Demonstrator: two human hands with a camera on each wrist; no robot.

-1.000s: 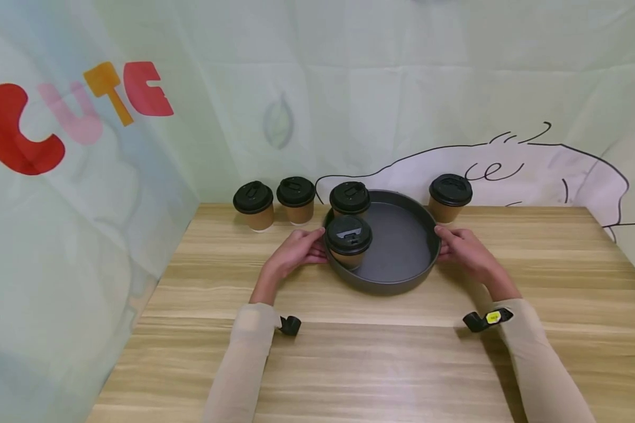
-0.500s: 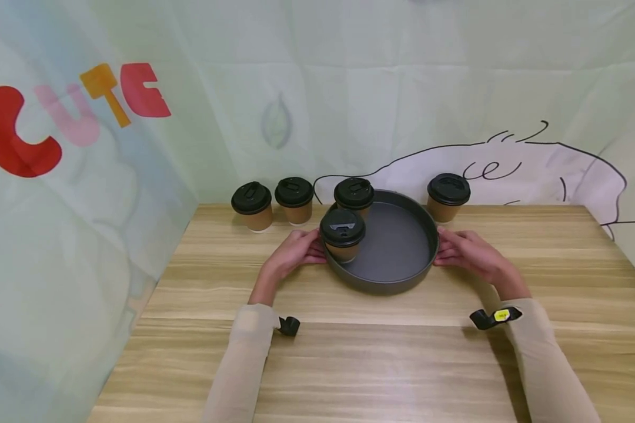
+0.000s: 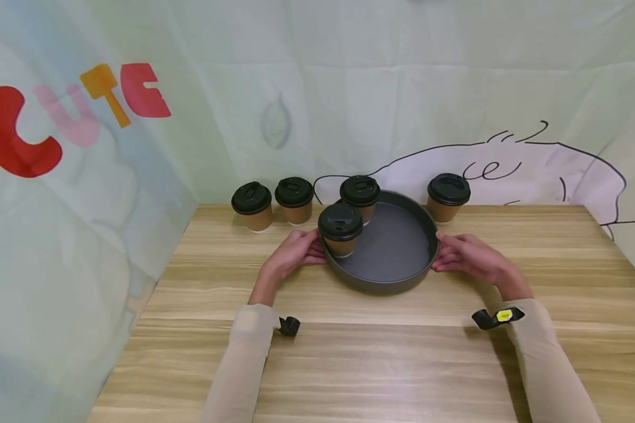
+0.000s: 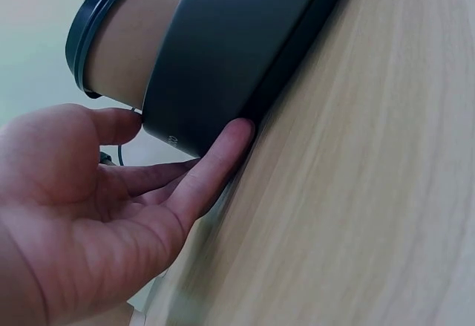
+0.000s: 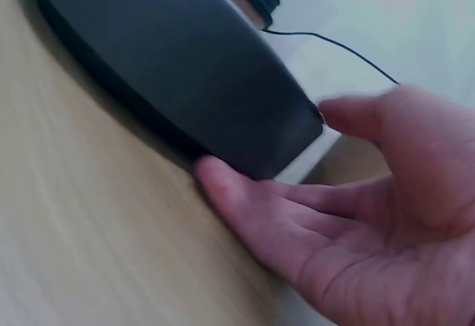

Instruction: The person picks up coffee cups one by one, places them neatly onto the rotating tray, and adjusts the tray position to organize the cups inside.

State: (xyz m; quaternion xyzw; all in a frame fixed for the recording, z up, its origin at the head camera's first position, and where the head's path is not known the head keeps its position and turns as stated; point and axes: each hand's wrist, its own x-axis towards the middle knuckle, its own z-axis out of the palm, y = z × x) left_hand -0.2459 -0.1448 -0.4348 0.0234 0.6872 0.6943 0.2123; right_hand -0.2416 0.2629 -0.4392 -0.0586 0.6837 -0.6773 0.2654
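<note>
A round dark grey baking pan [image 3: 397,247] sits low at the table's middle; I cannot tell whether it is slightly raised. Inside its left part stand two lidded paper coffee cups, a front cup [image 3: 341,230] and a back cup [image 3: 360,197], both brown with black lids. My left hand [image 3: 295,252] grips the pan's left side, thumb at the rim and fingers low on the wall, as the left wrist view shows. On the opposite side my right hand [image 3: 468,257] holds the pan likewise, its thumb [image 5: 356,116] at the rim and a finger by the base.
Two more lidded cups, one at far left [image 3: 253,205] and another beside it [image 3: 294,200], stand left of the pan. A single cup [image 3: 447,197] stands behind its right side. A printed curtain [image 3: 349,106] hangs behind the wooden table [image 3: 370,364].
The pan has turned clockwise: its front cup has gone left and back, its back cup to the right. My right hand has shifted slightly right; the left hand stays almost still.
</note>
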